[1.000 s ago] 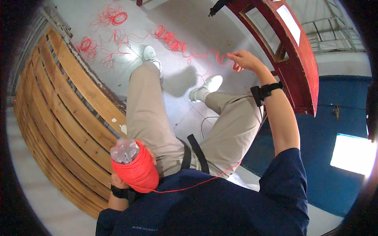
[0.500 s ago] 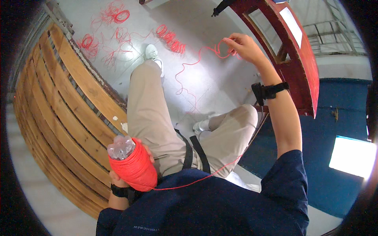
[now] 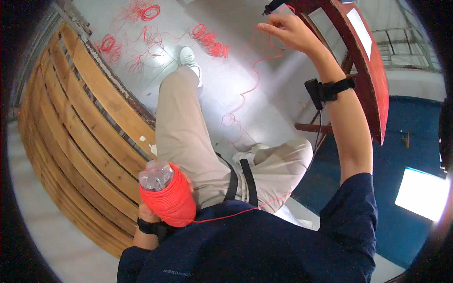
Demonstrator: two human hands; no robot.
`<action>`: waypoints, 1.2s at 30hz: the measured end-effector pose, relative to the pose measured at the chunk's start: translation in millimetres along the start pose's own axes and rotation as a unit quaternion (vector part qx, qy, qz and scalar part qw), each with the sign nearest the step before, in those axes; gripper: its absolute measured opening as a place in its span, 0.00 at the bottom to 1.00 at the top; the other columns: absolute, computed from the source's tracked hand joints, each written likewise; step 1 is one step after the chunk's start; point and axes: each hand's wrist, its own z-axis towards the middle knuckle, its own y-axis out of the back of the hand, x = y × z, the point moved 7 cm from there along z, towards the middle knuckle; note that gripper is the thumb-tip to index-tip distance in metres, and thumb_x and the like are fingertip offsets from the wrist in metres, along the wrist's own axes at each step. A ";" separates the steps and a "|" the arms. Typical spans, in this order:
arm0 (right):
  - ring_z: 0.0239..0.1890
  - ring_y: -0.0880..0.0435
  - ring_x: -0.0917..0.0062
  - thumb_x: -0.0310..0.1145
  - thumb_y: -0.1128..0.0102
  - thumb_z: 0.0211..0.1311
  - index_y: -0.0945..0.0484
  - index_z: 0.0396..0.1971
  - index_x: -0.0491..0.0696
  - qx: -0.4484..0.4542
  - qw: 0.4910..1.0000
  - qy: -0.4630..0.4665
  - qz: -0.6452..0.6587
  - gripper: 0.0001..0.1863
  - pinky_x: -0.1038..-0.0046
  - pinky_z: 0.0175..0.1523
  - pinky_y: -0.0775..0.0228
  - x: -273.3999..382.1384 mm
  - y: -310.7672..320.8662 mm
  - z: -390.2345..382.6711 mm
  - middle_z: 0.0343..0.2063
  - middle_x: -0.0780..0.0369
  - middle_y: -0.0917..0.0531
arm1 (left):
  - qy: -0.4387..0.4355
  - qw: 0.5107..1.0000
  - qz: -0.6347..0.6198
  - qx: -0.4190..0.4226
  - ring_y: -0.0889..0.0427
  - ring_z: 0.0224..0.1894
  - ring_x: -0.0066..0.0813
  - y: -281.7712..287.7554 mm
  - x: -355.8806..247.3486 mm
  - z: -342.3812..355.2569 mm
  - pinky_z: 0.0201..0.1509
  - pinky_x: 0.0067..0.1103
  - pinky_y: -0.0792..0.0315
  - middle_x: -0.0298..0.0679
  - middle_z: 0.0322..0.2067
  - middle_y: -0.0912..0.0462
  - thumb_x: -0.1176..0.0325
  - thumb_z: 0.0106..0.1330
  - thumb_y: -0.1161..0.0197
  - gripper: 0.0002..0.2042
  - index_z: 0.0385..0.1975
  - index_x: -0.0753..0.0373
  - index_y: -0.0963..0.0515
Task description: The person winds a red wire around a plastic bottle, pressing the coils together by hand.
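Nearest is the dark navy shirt (image 3: 255, 245), with a red strand (image 3: 222, 219) crossing it from the wound bottle over to the person's right thigh. The left hand (image 3: 149, 213), a black strap (image 3: 146, 226) at its wrist, is curled round a clear plastic bottle (image 3: 156, 177) thickly wrapped in red cord (image 3: 169, 200); the bottle is held tilted beside the left hip, its ridged, unwrapped end facing away from the body. Just past it are beige trousers (image 3: 181, 113), the left leg stretched out and the right knee bent. A slatted wooden bench (image 3: 106, 92) curves along the left side.

Farther out, the right arm reaches forward with a black wristband (image 3: 337, 89) on it. The right hand (image 3: 289, 32) is partly bent, thumb held apart from the palm; red cord shows beside its fingers, though at this angle I can't tell whether they grip it. Below, a wavy length of cord trails over the grey floor (image 3: 278, 99) toward the right shoe (image 3: 246, 155). Beyond the left shoe (image 3: 188, 59) lie a stretched-out red coil (image 3: 210, 42) and several looser tangles (image 3: 148, 12). To the right stands red wooden furniture (image 3: 370, 70), near a blue panel (image 3: 401, 132)
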 end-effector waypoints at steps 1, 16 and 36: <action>0.27 0.24 0.84 0.39 0.39 0.64 0.23 0.35 0.44 0.001 1.000 0.002 0.000 0.12 0.79 0.32 0.33 0.0 -2.7 5.2 0.24 0.67 0.23 | 0.015 1.000 -0.008 -0.013 0.22 0.45 0.48 3.1 1.4 -0.4 0.48 0.37 0.25 0.51 0.47 0.25 0.38 0.29 0.21 0.55 0.59 0.63 0.38; 0.31 0.20 0.68 0.30 0.46 0.58 0.28 0.48 0.44 -0.004 0.992 0.113 0.060 0.17 0.67 0.39 0.27 20.8 -57.7 9.6 0.41 0.56 0.18 | -0.015 0.998 0.058 -0.025 0.22 0.46 0.44 1.0 -10.6 -19.9 0.50 0.35 0.26 0.51 0.47 0.25 0.35 0.33 0.24 0.55 0.60 0.64 0.39; 0.30 0.14 0.64 0.29 0.47 0.56 0.26 0.42 0.42 0.004 0.969 -0.087 0.231 0.13 0.65 0.39 0.24 36.3 -208.3 -29.0 0.31 0.53 0.15 | -0.023 0.997 0.029 -0.069 0.22 0.50 0.44 -9.9 -38.5 -25.8 0.54 0.34 0.26 0.53 0.49 0.25 0.47 0.29 0.19 0.56 0.62 0.66 0.39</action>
